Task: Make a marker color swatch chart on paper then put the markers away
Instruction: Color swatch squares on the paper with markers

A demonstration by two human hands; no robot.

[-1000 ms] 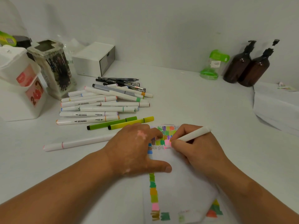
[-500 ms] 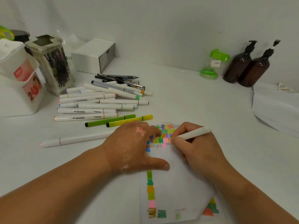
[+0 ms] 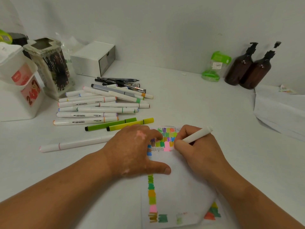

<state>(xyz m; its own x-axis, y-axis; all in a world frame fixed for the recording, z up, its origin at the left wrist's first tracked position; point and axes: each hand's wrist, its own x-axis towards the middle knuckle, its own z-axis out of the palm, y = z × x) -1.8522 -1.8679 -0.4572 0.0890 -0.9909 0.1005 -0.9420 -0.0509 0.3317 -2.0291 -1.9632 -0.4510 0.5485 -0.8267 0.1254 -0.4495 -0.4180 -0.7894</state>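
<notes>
Head view: the right hand [image 3: 203, 151] pinches a white marker [image 3: 198, 134] between thumb and curled fingers. The marker's tip is hidden behind the thumb at the edge of a pink swatch [image 3: 167, 147], and its back end slants up and to the right. The left hand [image 3: 132, 151] lies flat on the paper [image 3: 178, 187], fingers fairly straight. Its fingertips press on the upper-left block of colour swatches and the thumb stretches out across the sheet below them. The pink swatch sits in the narrow gap between the two hands, in the lowest row of the top block. A column of swatches runs down the paper's left edge below the left thumb.

The other markers [image 3: 99, 106] lie in a loose pile beyond the left hand, with two green pens [image 3: 110, 124] at its near side and a single pink-banded marker [image 3: 74, 143] apart, left of the wrist.

Compared with a second ago, both hands keep the same grip and place, and the pink swatch looks slightly fuller.
</notes>
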